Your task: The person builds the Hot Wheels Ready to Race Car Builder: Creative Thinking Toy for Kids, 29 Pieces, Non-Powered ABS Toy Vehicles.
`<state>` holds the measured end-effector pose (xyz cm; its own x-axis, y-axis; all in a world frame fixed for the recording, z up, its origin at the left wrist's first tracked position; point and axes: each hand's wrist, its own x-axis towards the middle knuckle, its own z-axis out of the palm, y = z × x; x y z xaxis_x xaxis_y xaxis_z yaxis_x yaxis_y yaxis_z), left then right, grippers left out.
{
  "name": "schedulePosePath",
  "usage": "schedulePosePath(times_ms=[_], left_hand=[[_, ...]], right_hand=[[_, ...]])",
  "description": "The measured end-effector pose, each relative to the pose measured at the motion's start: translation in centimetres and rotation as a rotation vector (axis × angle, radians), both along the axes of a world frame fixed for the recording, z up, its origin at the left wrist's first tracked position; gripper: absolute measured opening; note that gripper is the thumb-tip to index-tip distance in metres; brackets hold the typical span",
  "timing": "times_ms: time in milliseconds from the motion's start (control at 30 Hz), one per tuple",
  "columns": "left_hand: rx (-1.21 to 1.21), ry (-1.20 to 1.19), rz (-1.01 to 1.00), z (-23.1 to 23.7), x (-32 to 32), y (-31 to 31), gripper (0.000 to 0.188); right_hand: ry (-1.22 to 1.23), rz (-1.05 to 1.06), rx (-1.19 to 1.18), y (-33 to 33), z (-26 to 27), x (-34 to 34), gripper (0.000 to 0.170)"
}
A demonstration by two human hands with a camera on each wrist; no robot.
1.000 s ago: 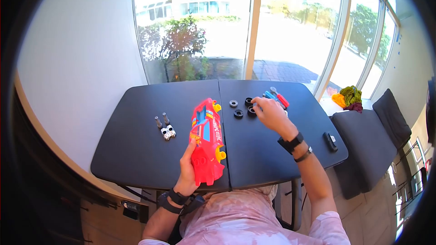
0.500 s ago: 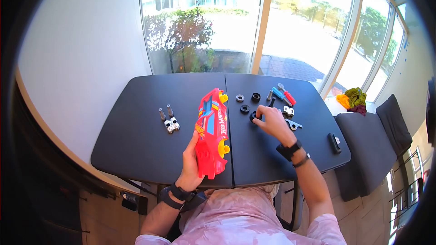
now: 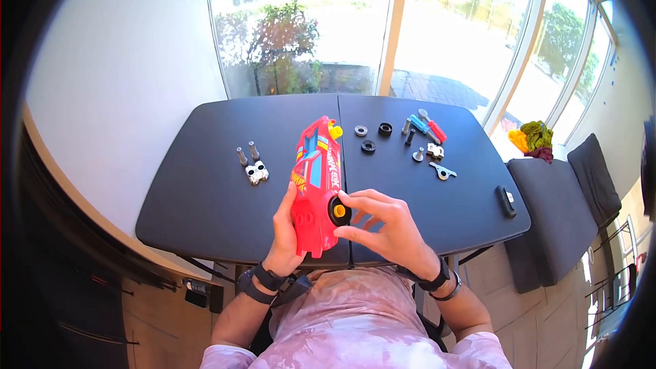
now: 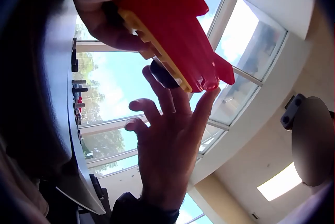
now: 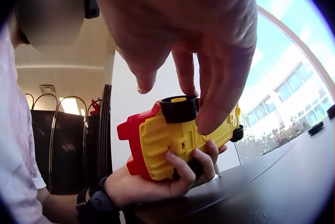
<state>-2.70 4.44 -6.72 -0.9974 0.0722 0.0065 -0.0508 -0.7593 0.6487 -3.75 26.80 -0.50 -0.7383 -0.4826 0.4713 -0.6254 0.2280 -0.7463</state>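
Observation:
My left hand (image 3: pixel 281 236) grips a red toy car (image 3: pixel 314 178) by its rear and side, above the table, blue windows facing up. On the car's near right hub sits a black wheel (image 5: pixel 179 112), its yellow stub showing through the middle. The fingers of my right hand (image 3: pixel 393 232) are spread round this wheel, index finger at its edge and thumb lifted off it in the right wrist view. Farther along that side, a yellow stub (image 3: pixel 335 131) is bare. The underside (image 5: pixel 165 140) is yellow, with another black wheel (image 5: pixel 238 133) at the far end.
Beyond the car lie a grey wheel (image 3: pixel 360 130) and two black wheels (image 3: pixel 385 130). To their right are screwdrivers (image 3: pixel 434 130), bolts and small parts. A silver engine-shaped piece (image 3: pixel 257 173) and two grey bolts (image 3: pixel 253 150) stand at left.
My right hand picked up a black wheel from the table and brought it left to the car, where it now sits on the near hub. The left hand still holds the car.

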Motion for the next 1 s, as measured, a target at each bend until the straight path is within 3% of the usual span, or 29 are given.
schedulePosePath(times_ms=[100, 200, 300, 433, 600, 767, 867, 1000], left_hand=[[0.009, 0.006, -0.015, 0.1, 0.2, -0.1, 0.069], [0.004, 0.004, -0.021, -0.4, 0.2, -0.3, 0.070], [0.009, 0.000, 0.007, -0.6, -0.2, -0.2, 0.069], [0.037, -0.017, 0.036, -0.5, -0.3, 0.0, 0.068], [0.031, -0.031, 0.021, 0.0, -0.2, 0.0, 0.065], [0.035, -0.042, 0.015, 0.0, -0.4, 0.0, 0.065], [0.041, -0.048, 0.005, 0.2, -0.4, 0.0, 0.065], [0.042, -0.045, 0.025, -0.5, -0.7, -0.1, 0.069]], right_hand=[[-0.005, -0.045, 0.106, 0.8, 1.2, 0.1, 0.035], [-0.085, -0.110, 0.355, 2.9, 2.7, -2.2, 0.046], [0.100, -0.226, 0.429, 3.1, 3.4, -5.7, 0.038], [0.218, -0.230, 0.485, 3.3, 0.0, -14.2, 0.024], [0.374, -0.287, 0.584, 1.6, -5.4, -21.8, 0.031], [0.349, -0.225, 0.749, 1.1, -6.9, -23.9, 0.035], [0.385, -0.254, 0.668, 1.4, -5.5, -22.5, 0.034], [-0.079, -0.129, 0.200, 1.2, -0.5, -16.2, 0.041]])
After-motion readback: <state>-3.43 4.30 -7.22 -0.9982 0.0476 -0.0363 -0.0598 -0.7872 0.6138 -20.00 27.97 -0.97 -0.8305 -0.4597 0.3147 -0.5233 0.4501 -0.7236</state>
